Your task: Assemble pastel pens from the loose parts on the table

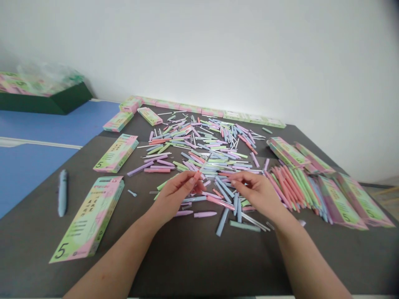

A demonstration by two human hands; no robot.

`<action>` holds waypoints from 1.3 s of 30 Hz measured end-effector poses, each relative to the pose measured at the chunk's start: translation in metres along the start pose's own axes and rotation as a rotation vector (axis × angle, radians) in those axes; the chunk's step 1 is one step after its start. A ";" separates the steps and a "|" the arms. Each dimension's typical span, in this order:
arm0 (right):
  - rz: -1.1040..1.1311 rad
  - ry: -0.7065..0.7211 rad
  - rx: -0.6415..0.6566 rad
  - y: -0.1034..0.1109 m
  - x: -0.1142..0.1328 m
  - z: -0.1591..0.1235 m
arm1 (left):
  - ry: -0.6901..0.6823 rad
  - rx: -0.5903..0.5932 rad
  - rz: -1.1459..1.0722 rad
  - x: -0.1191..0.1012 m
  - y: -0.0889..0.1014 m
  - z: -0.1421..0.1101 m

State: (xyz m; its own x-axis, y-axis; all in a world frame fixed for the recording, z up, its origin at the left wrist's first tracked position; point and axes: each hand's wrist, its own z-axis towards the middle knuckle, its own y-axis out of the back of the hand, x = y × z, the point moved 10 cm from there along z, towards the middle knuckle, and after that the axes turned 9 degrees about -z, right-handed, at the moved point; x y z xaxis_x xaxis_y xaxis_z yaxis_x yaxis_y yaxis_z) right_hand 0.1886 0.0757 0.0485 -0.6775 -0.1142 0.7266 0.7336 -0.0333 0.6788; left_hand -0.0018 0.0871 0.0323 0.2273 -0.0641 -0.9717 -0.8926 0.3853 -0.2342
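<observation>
Left hand [179, 191] pinches one red pen part [197, 175], right hand [258, 193] curls half-open (hold unclear), one blue pen [62, 194] lies far left.

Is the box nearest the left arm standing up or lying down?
Lying down. The box rests flat on the dark table, its wide front facing up.

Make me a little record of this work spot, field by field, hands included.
Surface: dark table
Left hand: pinching a coral pen piece
Right hand: over the clutter, fingertips together; any grip unclear
Middle: scattered pastel pen parts
Right side: pens bunched by colour
Left side: printed cartons, thick blue pen
</observation>
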 end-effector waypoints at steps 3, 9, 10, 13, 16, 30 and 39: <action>-0.215 0.021 0.049 -0.007 -0.002 0.001 | -0.072 -0.100 0.005 -0.006 0.013 0.002; -0.364 -0.109 -0.162 0.049 -0.028 -0.001 | -0.122 -0.212 -0.036 -0.007 0.028 0.001; -0.374 -0.130 -0.203 0.060 -0.032 -0.003 | -0.122 -0.211 -0.036 -0.007 0.028 0.001; -0.408 -0.151 -0.252 0.079 -0.040 -0.007 | -0.096 -0.182 -0.022 -0.004 0.023 0.000; -0.410 -0.131 -0.203 0.071 -0.039 -0.007 | -0.053 -0.105 0.010 -0.001 0.010 -0.001; -0.842 0.134 0.213 -0.036 -0.033 0.060 | 0.083 0.358 0.168 0.028 -0.056 -0.015; -0.904 0.141 0.294 -0.047 -0.038 0.068 | 0.118 0.345 0.118 0.031 -0.054 -0.015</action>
State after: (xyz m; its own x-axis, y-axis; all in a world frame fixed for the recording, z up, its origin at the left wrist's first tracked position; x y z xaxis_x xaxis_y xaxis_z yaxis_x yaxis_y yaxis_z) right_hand 0.1757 0.1487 -0.0037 -0.9538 -0.2866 -0.0906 -0.1184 0.0812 0.9896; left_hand 0.0475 0.0502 0.0141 0.0663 -0.0986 -0.9929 -0.7215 0.6826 -0.1160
